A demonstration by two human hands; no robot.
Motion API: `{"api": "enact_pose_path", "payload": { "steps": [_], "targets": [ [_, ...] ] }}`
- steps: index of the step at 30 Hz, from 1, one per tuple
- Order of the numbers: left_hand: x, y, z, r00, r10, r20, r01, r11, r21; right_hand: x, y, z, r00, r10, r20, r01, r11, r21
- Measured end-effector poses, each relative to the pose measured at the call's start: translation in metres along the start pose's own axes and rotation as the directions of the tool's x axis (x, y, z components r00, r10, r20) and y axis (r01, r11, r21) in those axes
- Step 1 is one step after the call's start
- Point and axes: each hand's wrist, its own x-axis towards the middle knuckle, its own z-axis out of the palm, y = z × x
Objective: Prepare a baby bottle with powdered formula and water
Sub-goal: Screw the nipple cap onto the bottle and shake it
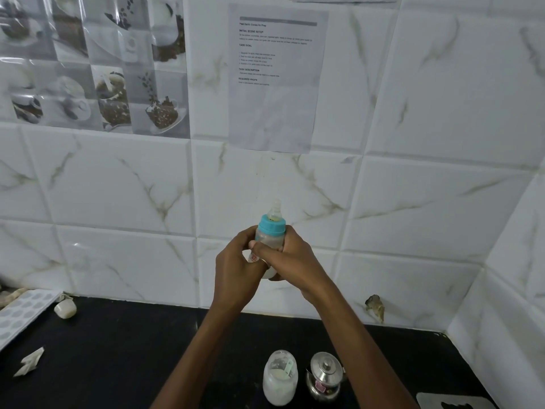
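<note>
**A:** how far along is this? The bottle (269, 240) is held up mid-air against the tiles, teal collar and teat on, cloudy liquid inside.

**B:** nearly done imo. Powder and water look to be in and it's capped, so just mixing left. Left hand (236, 265) and right hand (290, 258) are both wrapped round it.

**A:** and at 6 o'clock on the counter (118, 358)?

**B:** open jar (280, 379) part full of white powder, scoop inside. Lidded steel pot (324, 376) at its 3 o'clock, contents hidden.
</note>
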Motion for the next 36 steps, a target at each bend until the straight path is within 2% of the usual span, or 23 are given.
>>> {"api": "enact_pose_path", "payload": {
  "steps": [8, 14, 17, 19, 20, 22, 24, 26, 29, 30, 32, 34, 36],
  "targets": [
    [-0.003, -0.001, -0.005, 0.999, -0.024, 0.035, 0.024, 1.0, -0.006, 0.0, 0.005, 0.005, 1.0, -0.01, -0.003, 0.01, 1.0, -0.02],
    [-0.005, -0.009, -0.018, 0.984, -0.032, 0.173, 0.037, 0.999, -0.028, 0.002, 0.008, -0.001, 0.998, -0.055, 0.009, 0.055, 0.998, -0.016],
    [-0.004, -0.011, -0.028, 0.992, -0.062, 0.114, 0.073, 0.993, -0.091, 0.01, -0.002, -0.016, 0.994, -0.106, -0.021, 0.105, 0.994, -0.041],
    [-0.002, -0.01, -0.033, 0.994, -0.098, 0.054, 0.105, 0.984, -0.141, 0.017, -0.013, -0.031, 0.985, -0.144, -0.097, 0.149, 0.987, 0.054],
    [0.0, -0.009, -0.035, 0.993, -0.113, 0.028, 0.116, 0.982, -0.147, 0.02, -0.019, -0.039, 0.978, -0.144, -0.154, 0.17, 0.971, 0.171],
    [0.004, -0.006, -0.038, 0.989, -0.146, -0.008, 0.143, 0.978, -0.153, 0.024, -0.033, -0.051, 0.956, -0.104, -0.276, 0.224, 0.865, 0.448],
    [0.009, -0.005, -0.039, 0.986, -0.163, -0.031, 0.155, 0.974, -0.166, 0.026, -0.04, -0.052, 0.933, -0.058, -0.354, 0.273, 0.757, 0.594],
    [0.013, -0.006, -0.04, 0.984, -0.171, -0.047, 0.16, 0.97, -0.184, 0.02, -0.037, -0.04, 0.954, -0.084, -0.288, 0.24, 0.789, 0.566],
    [0.016, -0.007, -0.042, 0.981, -0.183, -0.071, 0.165, 0.963, -0.211, 0.01, -0.016, -0.022, 0.987, -0.16, 0.025, 0.145, 0.943, 0.3],
    [0.016, -0.008, -0.044, 0.98, -0.185, -0.077, 0.165, 0.962, -0.216, 0.01, -0.01, -0.022, 0.984, -0.17, 0.049, 0.151, 0.95, 0.273],
    [0.015, -0.008, -0.048, 0.977, -0.195, -0.088, 0.171, 0.959, -0.228, 0.012, -0.013, -0.033, 0.985, -0.169, -0.031, 0.165, 0.881, 0.443],
    [0.015, -0.007, -0.051, 0.973, -0.21, -0.097, 0.182, 0.954, -0.24, 0.019, -0.022, -0.047, 0.977, -0.121, -0.178, 0.207, 0.756, 0.622],
    [0.016, -0.006, -0.053, 0.97, -0.22, -0.106, 0.188, 0.949, -0.251, 0.023, -0.027, -0.049, 0.963, -0.125, -0.24, 0.257, 0.705, 0.661]
  ]
}}
